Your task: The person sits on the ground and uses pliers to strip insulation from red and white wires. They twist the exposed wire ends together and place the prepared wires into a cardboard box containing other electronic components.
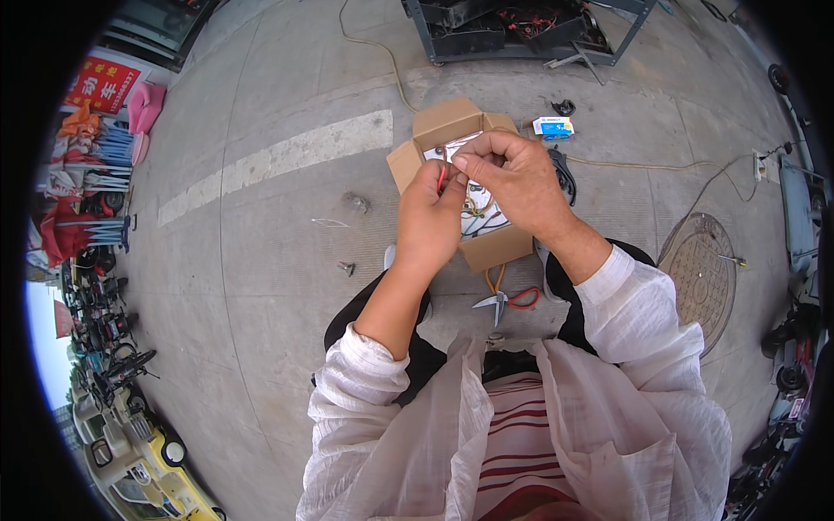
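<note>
Both hands are held close together over an open cardboard box (499, 250), fingertips meeting above it. My left hand (426, 217) is closed, with a thin red piece (441, 177) showing between thumb and fingers; its exact kind is not clear. My right hand (526, 178) pinches thumb against forefinger right beside it, on something too small or hidden to name. Inside the box lie thin wires (483, 219) in several colours on white material, partly covered by the hands. On the ground between my feet rest scissors (500, 300) with orange and red handles.
A small blue and white box (553, 128) and a black cable (564, 176) lie beyond the right hand. A grey tool cart (530, 48) stands ahead. A manhole cover (700, 273) with a screwdriver (734, 260) is at right. A small metal part (347, 268) lies left.
</note>
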Demonstrator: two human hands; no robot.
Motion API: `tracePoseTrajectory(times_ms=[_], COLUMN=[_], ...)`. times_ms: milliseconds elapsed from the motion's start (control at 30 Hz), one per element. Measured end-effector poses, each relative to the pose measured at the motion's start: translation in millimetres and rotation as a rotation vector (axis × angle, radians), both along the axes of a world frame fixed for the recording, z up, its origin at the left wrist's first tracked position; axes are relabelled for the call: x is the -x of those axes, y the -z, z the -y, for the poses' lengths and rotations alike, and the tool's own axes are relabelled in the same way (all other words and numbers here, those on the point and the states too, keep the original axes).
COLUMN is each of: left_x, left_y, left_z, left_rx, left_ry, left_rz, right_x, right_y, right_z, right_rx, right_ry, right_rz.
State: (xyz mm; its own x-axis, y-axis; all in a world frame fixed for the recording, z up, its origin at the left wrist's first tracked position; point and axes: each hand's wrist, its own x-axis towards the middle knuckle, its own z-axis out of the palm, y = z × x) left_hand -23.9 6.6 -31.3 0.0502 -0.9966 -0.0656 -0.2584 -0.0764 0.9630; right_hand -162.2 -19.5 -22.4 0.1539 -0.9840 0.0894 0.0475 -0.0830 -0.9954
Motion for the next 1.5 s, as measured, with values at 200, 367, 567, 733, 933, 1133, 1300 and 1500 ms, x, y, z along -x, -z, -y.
tracePoseTrajectory(times_ms=[200, 367, 567, 733, 933, 1133, 1300, 1500], left_x=[-2, 0, -3, -6, -2, -1, -2, -4], left_y=[0, -5, 4, 7, 7, 11, 9, 6], left_z=[-1, -4, -3, -1, -3, -1, 0, -1], left_rx=[-0.003, 0.002, -0.017, -0.043, -0.03, -0.027, -0.047, -0.083], left_ry=[0.003, 0.012, 0.031, 0.033, 0.041, 0.033, 0.052, 0.04], left_rz=[0.019, 0.071, 0.019, 0.065, 0.075, -0.023, -0.116, -0.083], right_x=[-2, -3, -4, -9, -15, -15, -14, -7], right_y=[-2, -4, -1, -3, -3, -1, 1, -2], right_z=[-2, -1, -1, -5, -7, -8, -8, -6], right_rx=[-0.012, 0.013, 0.017, 0.253, 0.271, 0.221, 0.185, 0.406], right_ry=[0.013, 0.0, -0.008, 0.149, 0.168, 0.16, 0.12, 0.134], right_rz=[-0.018, -0.018, -0.005, -0.331, -0.321, -0.208, -0.151, -0.454])
